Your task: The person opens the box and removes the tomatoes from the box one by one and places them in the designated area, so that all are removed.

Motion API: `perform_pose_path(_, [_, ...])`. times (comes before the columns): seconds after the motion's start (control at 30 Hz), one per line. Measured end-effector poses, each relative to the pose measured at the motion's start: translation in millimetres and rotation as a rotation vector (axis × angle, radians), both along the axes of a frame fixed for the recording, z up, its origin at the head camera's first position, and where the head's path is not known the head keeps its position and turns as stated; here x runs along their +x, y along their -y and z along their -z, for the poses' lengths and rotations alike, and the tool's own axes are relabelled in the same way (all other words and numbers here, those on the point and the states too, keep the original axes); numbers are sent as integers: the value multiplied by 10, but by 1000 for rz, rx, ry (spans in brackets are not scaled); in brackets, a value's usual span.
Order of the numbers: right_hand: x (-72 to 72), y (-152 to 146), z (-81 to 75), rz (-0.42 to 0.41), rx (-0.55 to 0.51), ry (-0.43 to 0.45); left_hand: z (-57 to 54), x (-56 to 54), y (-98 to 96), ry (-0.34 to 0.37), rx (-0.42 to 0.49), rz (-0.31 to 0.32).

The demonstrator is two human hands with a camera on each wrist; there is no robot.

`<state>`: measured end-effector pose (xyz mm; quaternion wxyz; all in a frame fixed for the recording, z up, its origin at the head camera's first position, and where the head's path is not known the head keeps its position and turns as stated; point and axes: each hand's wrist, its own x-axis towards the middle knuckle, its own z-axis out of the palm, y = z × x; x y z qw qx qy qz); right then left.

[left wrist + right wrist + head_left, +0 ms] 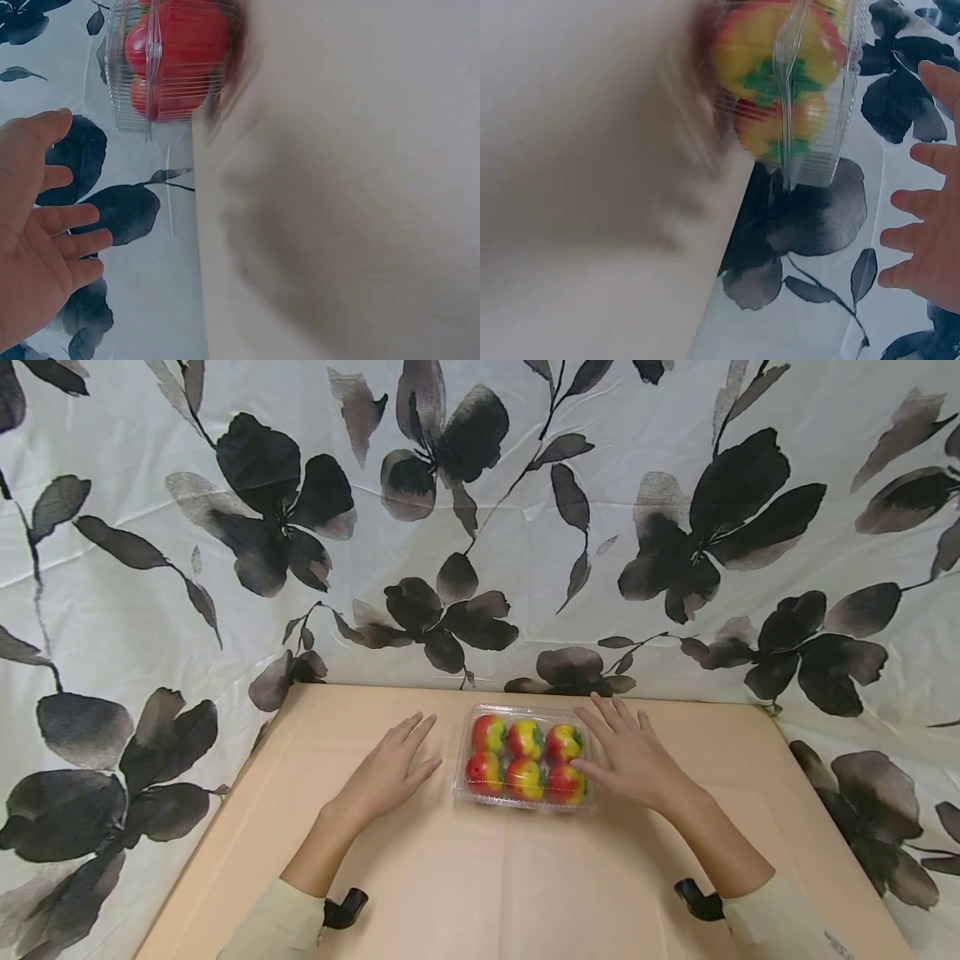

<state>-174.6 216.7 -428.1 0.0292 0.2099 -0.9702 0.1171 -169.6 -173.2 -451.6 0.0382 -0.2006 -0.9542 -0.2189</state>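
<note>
A clear plastic clamshell box (525,800) with a lid over it lies on the table, holding several round red-and-yellow fruits (525,739) in two rows. Green leafy tops show on the fruits in the right wrist view. My left hand (393,764) is to the left of the box, fingers spread and holding nothing; a gap separates it from the box. On the other side, my right hand (630,760) has its fingers extended, its thumb and fingertips overlapping the box's right edge in the head view. In the right wrist view, that hand (930,202) appears apart from the box.
The box sits near the far edge of the light wooden table (502,885). Behind the table and at its sides hangs white cloth (555,568) with dark flower prints. A black strap end (345,908) sticks out at the left cuff, another (699,900) at the right.
</note>
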Motion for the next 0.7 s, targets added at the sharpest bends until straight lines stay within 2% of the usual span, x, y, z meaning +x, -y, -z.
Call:
perform_pose_path(0.17, [-8,118,-13,-43,7,-24,34,-18,-5,43,70,-3])
perform_pose_path(0.43, [-33,260,-10,-118,-12,-15,78,-71,-24,114,190,11])
perform_pose_path(0.7, [-95,389,20,-198,5,-7,161,-79,-13,217,357,6])
